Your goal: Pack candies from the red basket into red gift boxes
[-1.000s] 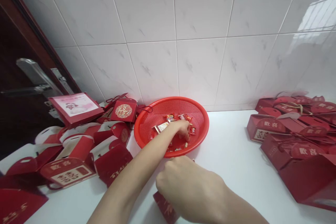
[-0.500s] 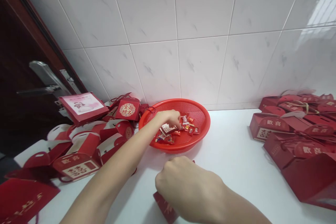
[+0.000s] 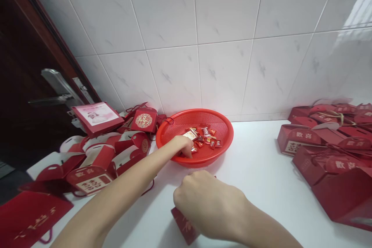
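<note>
The wrapped sweets (image 3: 207,139) lie loose in the red basket (image 3: 225,131), many yet untaken. Your left hand (image 3: 186,146) dips in at the basket's near-left side, fingertips hidden; I cannot tell whether they pinch anything. Your right hand (image 3: 207,203) curls over a small box (image 3: 186,229) nearer you; its grip and the box's contents don't show. Several boxes at left (image 3: 94,184) gape open; most boxes at right (image 3: 302,136) look folded over.

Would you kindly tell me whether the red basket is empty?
Not empty: wrapped candies lie in the red basket, beside the left hand.
</note>
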`<state>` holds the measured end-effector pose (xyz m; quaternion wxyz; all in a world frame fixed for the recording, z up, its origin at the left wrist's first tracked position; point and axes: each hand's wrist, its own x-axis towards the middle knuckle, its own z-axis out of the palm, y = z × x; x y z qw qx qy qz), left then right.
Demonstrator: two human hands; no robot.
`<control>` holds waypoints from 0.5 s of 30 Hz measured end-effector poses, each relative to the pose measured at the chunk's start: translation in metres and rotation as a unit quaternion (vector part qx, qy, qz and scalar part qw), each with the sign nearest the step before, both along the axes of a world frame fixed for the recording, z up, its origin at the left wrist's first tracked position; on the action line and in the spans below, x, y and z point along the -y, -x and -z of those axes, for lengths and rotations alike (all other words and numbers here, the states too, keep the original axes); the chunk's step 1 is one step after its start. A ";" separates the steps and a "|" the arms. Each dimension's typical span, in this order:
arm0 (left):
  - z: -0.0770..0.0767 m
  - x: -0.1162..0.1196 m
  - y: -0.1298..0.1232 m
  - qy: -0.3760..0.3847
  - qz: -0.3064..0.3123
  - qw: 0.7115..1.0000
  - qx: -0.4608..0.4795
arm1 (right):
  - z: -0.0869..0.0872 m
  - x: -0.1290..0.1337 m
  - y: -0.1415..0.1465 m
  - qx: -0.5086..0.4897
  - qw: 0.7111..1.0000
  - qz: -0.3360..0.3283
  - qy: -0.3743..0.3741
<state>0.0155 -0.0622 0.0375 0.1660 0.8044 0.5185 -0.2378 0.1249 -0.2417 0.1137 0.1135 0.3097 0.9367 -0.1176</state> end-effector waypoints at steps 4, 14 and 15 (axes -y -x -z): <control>-0.001 0.007 -0.010 0.033 0.006 0.998 -0.057 | -0.004 0.000 0.001 0.018 1.000 -0.007 -0.001; -0.003 0.002 -0.018 -0.106 0.052 0.992 0.033 | 0.002 -0.002 0.000 0.010 1.000 -0.025 -0.015; -0.004 -0.002 -0.015 -0.129 0.051 0.989 0.054 | 0.003 -0.002 0.000 0.008 0.999 -0.027 -0.017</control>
